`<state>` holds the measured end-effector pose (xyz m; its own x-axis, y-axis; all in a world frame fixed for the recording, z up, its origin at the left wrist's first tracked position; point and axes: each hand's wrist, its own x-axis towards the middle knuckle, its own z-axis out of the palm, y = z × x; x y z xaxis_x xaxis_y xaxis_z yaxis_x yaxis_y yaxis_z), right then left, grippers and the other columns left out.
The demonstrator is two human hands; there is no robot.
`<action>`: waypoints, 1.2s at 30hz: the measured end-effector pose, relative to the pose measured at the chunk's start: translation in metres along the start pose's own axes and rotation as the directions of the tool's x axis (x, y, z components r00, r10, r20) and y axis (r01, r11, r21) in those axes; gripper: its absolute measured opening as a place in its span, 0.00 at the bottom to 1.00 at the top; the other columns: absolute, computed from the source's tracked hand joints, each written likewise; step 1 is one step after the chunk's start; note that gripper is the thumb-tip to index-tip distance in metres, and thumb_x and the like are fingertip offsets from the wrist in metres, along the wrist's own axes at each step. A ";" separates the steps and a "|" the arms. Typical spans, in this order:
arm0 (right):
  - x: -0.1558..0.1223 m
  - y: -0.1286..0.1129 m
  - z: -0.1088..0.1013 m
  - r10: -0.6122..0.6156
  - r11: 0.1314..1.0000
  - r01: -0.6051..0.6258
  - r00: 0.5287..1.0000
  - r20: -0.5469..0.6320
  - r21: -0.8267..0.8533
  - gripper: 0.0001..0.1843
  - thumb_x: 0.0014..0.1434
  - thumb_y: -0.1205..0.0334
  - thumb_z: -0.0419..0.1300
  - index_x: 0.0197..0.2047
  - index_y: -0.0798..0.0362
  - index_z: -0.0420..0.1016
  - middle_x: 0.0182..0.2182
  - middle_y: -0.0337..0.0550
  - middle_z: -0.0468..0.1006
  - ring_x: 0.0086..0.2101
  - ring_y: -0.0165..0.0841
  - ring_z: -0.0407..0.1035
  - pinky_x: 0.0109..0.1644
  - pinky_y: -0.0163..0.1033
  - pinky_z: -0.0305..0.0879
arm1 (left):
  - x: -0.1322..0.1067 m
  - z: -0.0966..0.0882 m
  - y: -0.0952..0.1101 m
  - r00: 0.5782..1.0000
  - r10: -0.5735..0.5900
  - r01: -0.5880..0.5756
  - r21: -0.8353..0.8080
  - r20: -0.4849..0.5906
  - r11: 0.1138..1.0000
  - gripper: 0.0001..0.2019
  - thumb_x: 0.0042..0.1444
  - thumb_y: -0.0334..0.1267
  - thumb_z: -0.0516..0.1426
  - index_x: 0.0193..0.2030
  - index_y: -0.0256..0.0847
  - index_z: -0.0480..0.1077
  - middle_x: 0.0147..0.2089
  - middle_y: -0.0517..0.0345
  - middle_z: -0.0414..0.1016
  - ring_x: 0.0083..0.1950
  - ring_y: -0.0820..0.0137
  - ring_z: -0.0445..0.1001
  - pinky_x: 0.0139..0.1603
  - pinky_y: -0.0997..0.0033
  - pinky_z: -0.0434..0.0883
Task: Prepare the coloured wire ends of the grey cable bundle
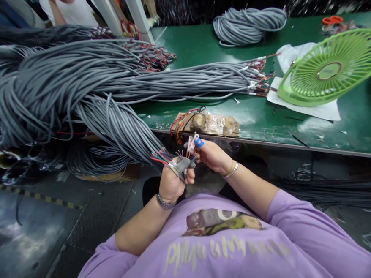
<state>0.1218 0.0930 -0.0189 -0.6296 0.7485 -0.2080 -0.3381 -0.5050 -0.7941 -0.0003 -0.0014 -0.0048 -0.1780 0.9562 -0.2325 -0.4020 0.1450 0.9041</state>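
My left hand (171,181) is closed around the end of a grey cable (183,165), whose stripped coloured wires (163,158) fan out above my fist. My right hand (211,154) pinches a small tool with a blue tip (195,142) just above those wire ends. Both hands are held close together below the front edge of the green table (210,52). A large bundle of grey cables (81,89) drapes from the table's left down toward my left hand.
A green fan grille (332,68) lies on white paper at the right. A coiled grey cable (249,25) sits at the back. A taped brown block (212,124) rests on the table edge. Another person (64,3) is at the far left.
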 end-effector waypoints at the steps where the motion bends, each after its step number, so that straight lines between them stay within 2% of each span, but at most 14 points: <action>1: 0.001 0.001 0.002 -0.046 0.999 0.045 0.999 -0.023 -0.019 0.27 0.48 0.39 0.68 0.33 0.57 0.73 0.24 0.35 0.68 0.21 0.21 0.53 0.24 0.29 0.53 | 0.001 0.001 0.001 1.000 -0.010 0.010 -0.008 -0.002 1.000 0.16 0.47 0.49 0.64 0.27 0.36 0.70 0.17 0.60 0.71 0.13 0.77 0.67 0.12 0.81 0.58; 3: 0.003 0.005 0.006 -0.087 0.996 0.086 0.994 -0.071 -0.014 0.27 0.48 0.38 0.67 0.31 0.57 0.72 0.22 0.34 0.66 0.20 0.21 0.52 0.24 0.29 0.52 | 0.003 0.001 0.003 0.999 -0.034 0.034 -0.015 -0.006 0.999 0.16 0.46 0.48 0.64 0.26 0.36 0.70 0.16 0.60 0.71 0.13 0.77 0.66 0.12 0.81 0.58; 7: 0.007 0.006 0.009 0.001 0.989 0.009 0.997 -0.072 0.147 0.26 0.50 0.39 0.67 0.35 0.57 0.76 0.24 0.36 0.71 0.22 0.22 0.56 0.24 0.29 0.55 | 0.005 0.001 0.002 0.999 -0.049 0.048 -0.018 -0.007 0.999 0.15 0.46 0.47 0.64 0.26 0.36 0.70 0.16 0.60 0.71 0.13 0.77 0.66 0.12 0.81 0.58; 10: 0.009 0.003 0.012 0.009 0.973 0.009 0.997 -0.078 0.230 0.23 0.53 0.43 0.67 0.35 0.58 0.78 0.24 0.38 0.72 0.22 0.23 0.57 0.25 0.29 0.58 | 0.007 0.000 -0.001 0.999 -0.046 0.046 -0.001 -0.004 0.999 0.15 0.47 0.47 0.63 0.27 0.35 0.71 0.16 0.60 0.71 0.13 0.77 0.66 0.12 0.81 0.58; 15: 0.008 0.002 0.014 -0.002 0.963 0.024 0.997 -0.082 0.267 0.21 0.57 0.46 0.64 0.33 0.58 0.79 0.24 0.39 0.72 0.24 0.24 0.59 0.27 0.30 0.60 | 0.008 0.001 -0.005 0.998 -0.056 0.057 0.047 -0.010 0.997 0.16 0.46 0.49 0.64 0.26 0.36 0.70 0.16 0.60 0.71 0.13 0.77 0.66 0.12 0.81 0.56; 22: 0.004 0.001 0.008 0.123 0.961 -0.115 0.992 -0.017 0.251 0.31 0.58 0.33 0.55 0.35 0.57 0.76 0.26 0.41 0.74 0.24 0.26 0.63 0.27 0.32 0.64 | -0.001 0.002 -0.005 0.999 -0.011 0.013 0.046 -0.035 0.999 0.16 0.47 0.49 0.63 0.27 0.36 0.69 0.17 0.60 0.71 0.14 0.77 0.67 0.12 0.81 0.57; 24: 0.003 -0.002 0.008 0.147 0.965 -0.142 0.989 -0.003 0.219 0.31 0.57 0.33 0.55 0.34 0.57 0.74 0.26 0.41 0.74 0.23 0.26 0.63 0.25 0.32 0.64 | -0.004 0.001 -0.006 0.999 0.019 -0.018 0.035 -0.030 0.999 0.16 0.49 0.49 0.63 0.28 0.36 0.70 0.18 0.60 0.72 0.14 0.77 0.68 0.13 0.81 0.58; 30: 0.003 -0.003 0.009 0.008 0.991 0.003 0.997 -0.080 0.132 0.19 0.55 0.48 0.66 0.31 0.56 0.72 0.24 0.36 0.72 0.23 0.24 0.62 0.26 0.29 0.63 | -0.002 0.002 -0.009 0.995 0.068 -0.069 -0.009 -0.077 0.998 0.16 0.49 0.48 0.63 0.28 0.37 0.68 0.18 0.61 0.72 0.15 0.77 0.68 0.14 0.81 0.59; 32: 0.004 0.000 0.008 0.005 0.991 0.006 0.997 -0.077 0.136 0.19 0.56 0.47 0.65 0.32 0.56 0.73 0.25 0.38 0.72 0.24 0.25 0.63 0.26 0.30 0.63 | 0.000 0.004 -0.008 0.994 0.062 -0.064 -0.020 -0.088 0.998 0.15 0.48 0.48 0.63 0.28 0.37 0.68 0.18 0.61 0.72 0.15 0.77 0.68 0.13 0.81 0.58; 36: 0.010 0.008 0.006 0.006 0.984 0.003 0.999 -0.053 0.176 0.26 0.58 0.38 0.59 0.32 0.56 0.74 0.26 0.41 0.74 0.25 0.26 0.64 0.27 0.32 0.64 | 0.003 0.008 -0.004 0.993 0.037 -0.039 -0.016 -0.113 0.999 0.16 0.46 0.48 0.64 0.28 0.38 0.68 0.17 0.62 0.72 0.14 0.76 0.67 0.13 0.81 0.58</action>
<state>0.1087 0.0934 -0.0243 -0.5937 0.7672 -0.2429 -0.4581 -0.5703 -0.6819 0.0084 0.0033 -0.0065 -0.2928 0.9262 -0.2375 -0.4088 0.1033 0.9068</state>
